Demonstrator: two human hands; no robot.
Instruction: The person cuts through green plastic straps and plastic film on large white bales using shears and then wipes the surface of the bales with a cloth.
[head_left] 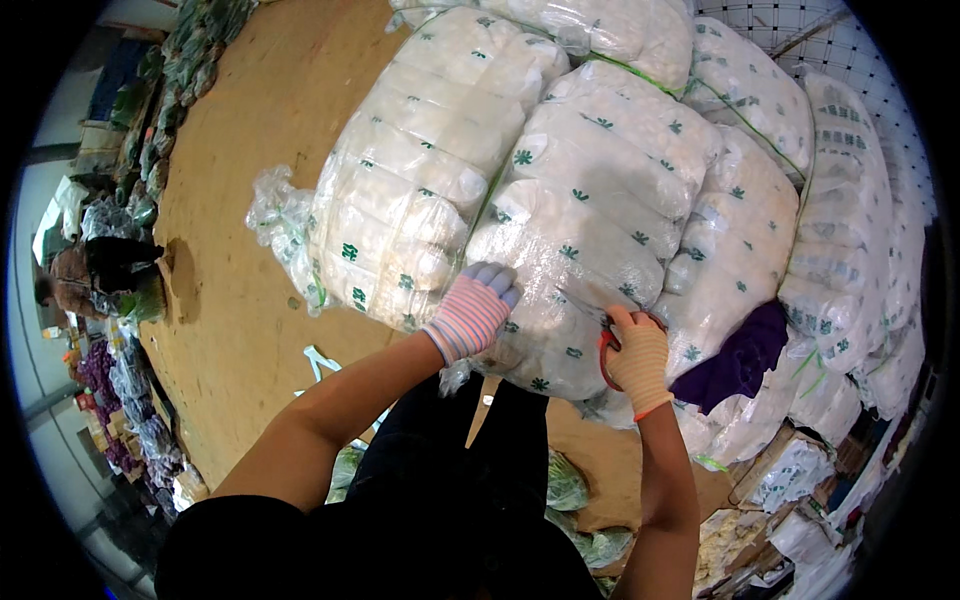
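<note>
We see both hands low on a clear plastic bag point(590, 215) packed with rows of pale bundles and printed with green marks; it lies in the middle of the pile, directly in front of the wearer.

The left forearm point(375, 380) climbs from the lower left toward the upper right, elbow bent outward, below a black sleeve point(235, 540). At its end we find the left hand point(472, 312) in a pink-and-grey striped glove point(462, 328), back upward, fingers side by side and bent over the bag's lower left part, near the seam with the neighbouring bag point(430, 150). We cannot tell whether these fingers pinch the plastic or simply press on it.

The right forearm point(668, 480) rises steeply from the lower edge, the wrist in line with it apart from a slight lean to the left. The right hand point(638, 362), in a cream ribbed glove point(645, 378), is closed around the red handles of a pair of scissors point(605, 362). We see the blades point up and to the left, across the front of the middle bag toward the left hand; how far they are spread, or whether they touch the plastic, we cannot tell. A dark purple cloth point(735, 362) lies just right of this hand.
</note>
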